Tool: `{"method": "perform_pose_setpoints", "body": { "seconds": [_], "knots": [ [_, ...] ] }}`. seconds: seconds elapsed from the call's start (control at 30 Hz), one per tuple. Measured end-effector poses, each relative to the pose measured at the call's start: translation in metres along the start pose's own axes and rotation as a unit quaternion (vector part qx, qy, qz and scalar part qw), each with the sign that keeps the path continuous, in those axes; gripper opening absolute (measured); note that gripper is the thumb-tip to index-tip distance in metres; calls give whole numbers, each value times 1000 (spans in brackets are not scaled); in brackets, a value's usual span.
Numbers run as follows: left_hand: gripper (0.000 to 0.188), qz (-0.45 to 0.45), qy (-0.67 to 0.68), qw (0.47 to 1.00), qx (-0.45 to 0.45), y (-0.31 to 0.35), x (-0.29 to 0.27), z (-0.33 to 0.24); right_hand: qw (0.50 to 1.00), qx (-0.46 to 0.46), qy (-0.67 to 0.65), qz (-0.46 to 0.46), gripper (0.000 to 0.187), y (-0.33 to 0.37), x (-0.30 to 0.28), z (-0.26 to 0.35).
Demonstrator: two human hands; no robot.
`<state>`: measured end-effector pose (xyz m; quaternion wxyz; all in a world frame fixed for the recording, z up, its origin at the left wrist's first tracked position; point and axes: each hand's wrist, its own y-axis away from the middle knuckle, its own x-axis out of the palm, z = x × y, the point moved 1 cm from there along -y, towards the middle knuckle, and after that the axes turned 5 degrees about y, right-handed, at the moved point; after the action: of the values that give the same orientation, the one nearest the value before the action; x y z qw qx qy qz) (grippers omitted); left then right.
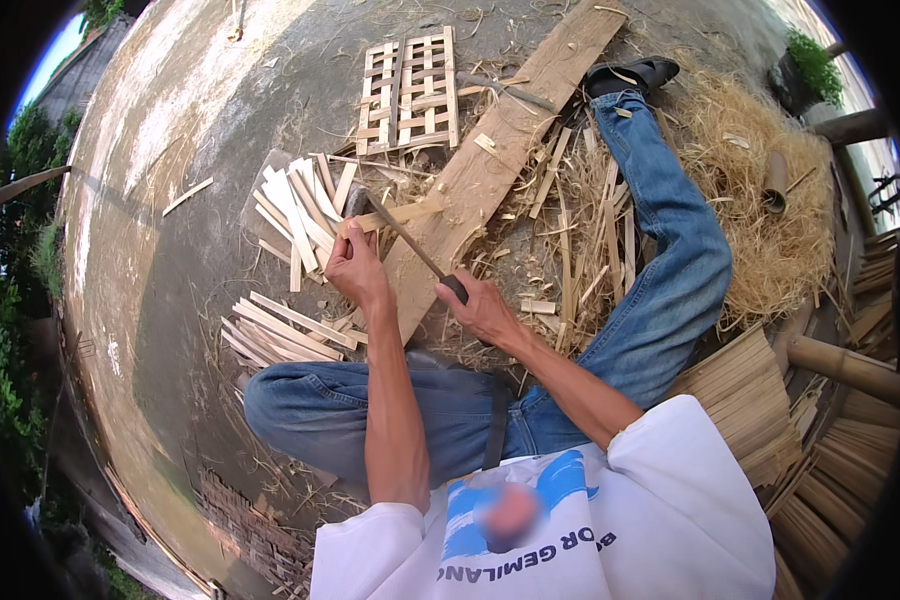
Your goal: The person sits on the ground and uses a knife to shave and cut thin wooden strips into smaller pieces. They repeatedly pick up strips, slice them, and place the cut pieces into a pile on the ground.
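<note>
My left hand (358, 265) is closed, its fingertips pinching a flat, pale bamboo strip (407, 214) that points right over a long wooden plank. In my right hand (485, 310) is a long knife (410, 242), gripped by its dark handle. Its narrow metal length slants up and left across the strip, close to my left fingertips. The far end looks broad and dark; its exact shape cannot be made out. Beneath both hands the plank (530, 110) runs diagonally from between my legs toward my outstretched foot.
Bundles of split strips (295, 215) and more strips (280, 330) lie left of the plank. Beyond them is a woven lattice panel (407, 90). Straw-like shavings (760, 200) heap up at right, with a bamboo tube (775, 182) on them. Flat slats (745, 410) lie near my right side.
</note>
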<state>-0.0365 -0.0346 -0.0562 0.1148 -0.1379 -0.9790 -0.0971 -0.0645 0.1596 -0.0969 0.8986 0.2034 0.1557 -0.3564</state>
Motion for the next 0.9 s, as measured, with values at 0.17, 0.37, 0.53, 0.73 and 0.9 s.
{"method": "perform_pose_setpoints", "body": {
  "seconds": [0.17, 0.37, 0.53, 0.73, 0.9],
  "knots": [
    [30, -4, -21, 1000, 5, 6, 5, -4, 992, 113, -48, -26, 48, -14, -2, -32],
    [33, 2, -3, 1000, -8, 7, 7, -4, 982, 151, -112, -9, 49, -3, 1, -31],
    [34, -9, -2, 1000, 4, 11, 12, -3, 997, -53, -22, -42, 52, 11, 12, -13],
    [36, -50, 2, 999, 0, 15, 14, 0, 989, 97, -102, -41, 47, 7, 19, -16],
    [35, -39, 13, 999, 2, 16, 14, 3, 994, 50, -82, -49, 50, 19, 29, -26]
  ]
}}
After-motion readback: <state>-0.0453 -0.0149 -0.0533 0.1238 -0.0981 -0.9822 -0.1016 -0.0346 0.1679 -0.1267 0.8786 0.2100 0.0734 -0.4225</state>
